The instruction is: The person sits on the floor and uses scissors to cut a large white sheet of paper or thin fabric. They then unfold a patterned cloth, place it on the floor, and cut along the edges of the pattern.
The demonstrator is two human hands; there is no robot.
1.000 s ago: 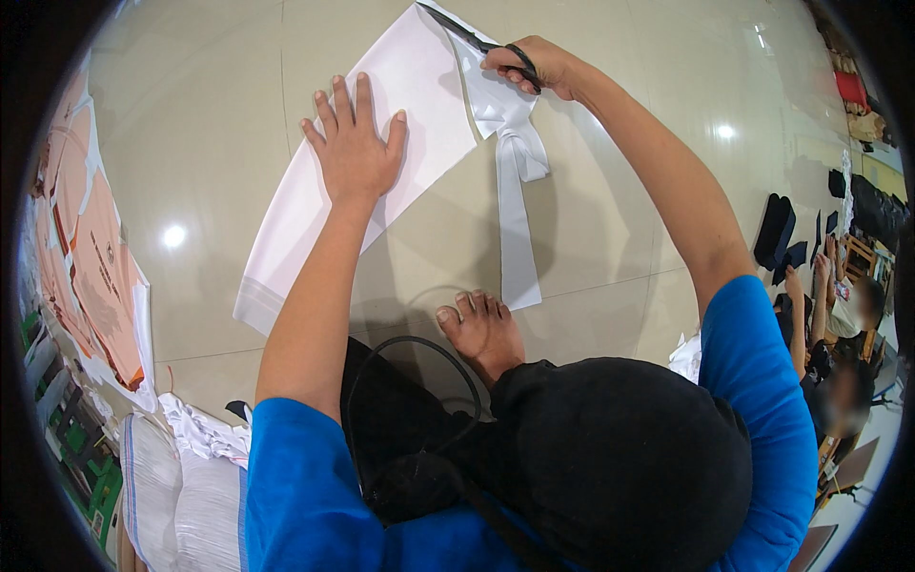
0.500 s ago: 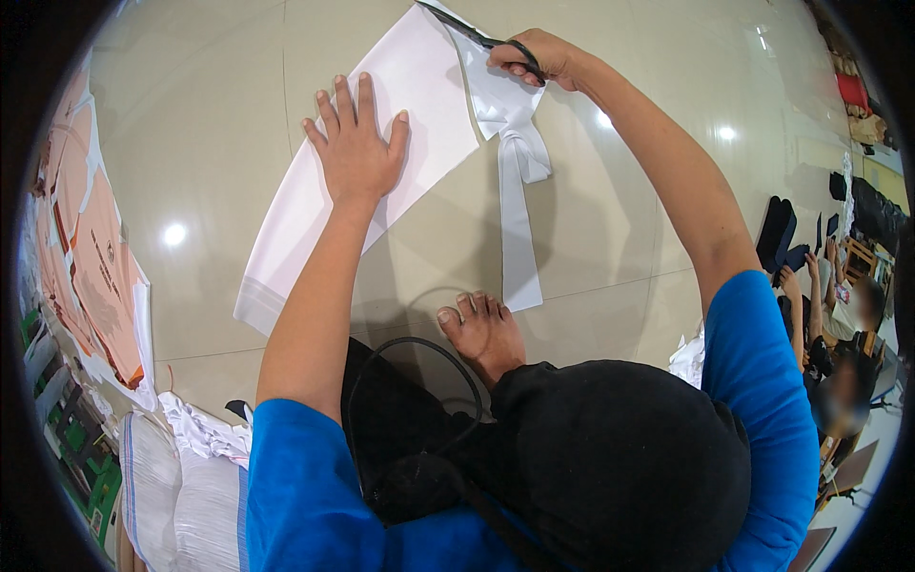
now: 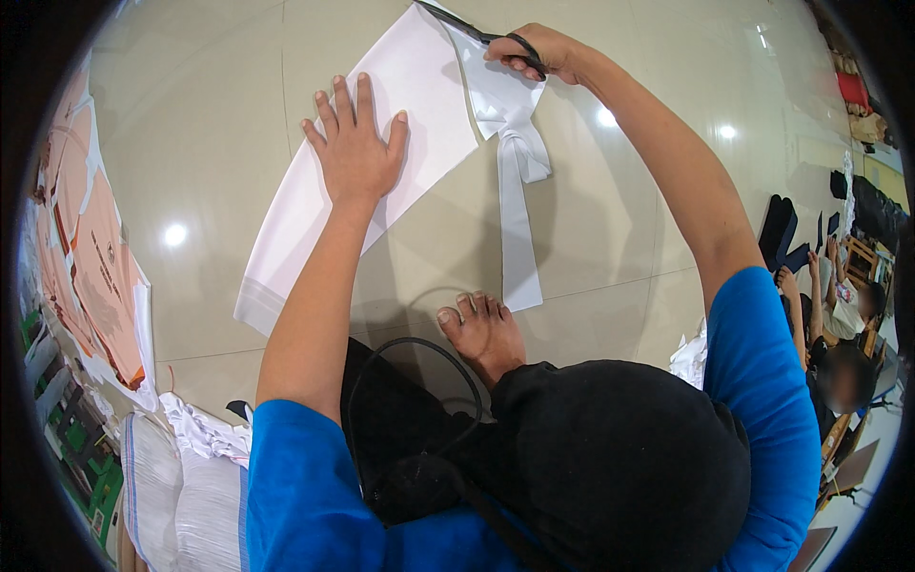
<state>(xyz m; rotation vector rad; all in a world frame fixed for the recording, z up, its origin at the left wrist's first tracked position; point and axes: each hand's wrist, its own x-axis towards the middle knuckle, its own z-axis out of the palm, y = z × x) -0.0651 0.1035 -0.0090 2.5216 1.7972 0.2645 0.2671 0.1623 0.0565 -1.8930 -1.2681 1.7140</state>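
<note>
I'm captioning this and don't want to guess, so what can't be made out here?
All in the head view:
- Scissors in the right hand: tips, at the top edge, seemingly cut off.
- White fabric: the patch beneath the left hand, covered by it.
- Peach pieces, far left: print, too small.

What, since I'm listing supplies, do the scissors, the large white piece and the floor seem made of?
Scissors: probably metal, dark; thin, straight blades suggest it; handle material unclear. Large white piece: smooth, matte, likely fabric, since the similar strip beside it folds softly. Floor: apparently polished tile, showing bright reflections and thin seams.
</note>
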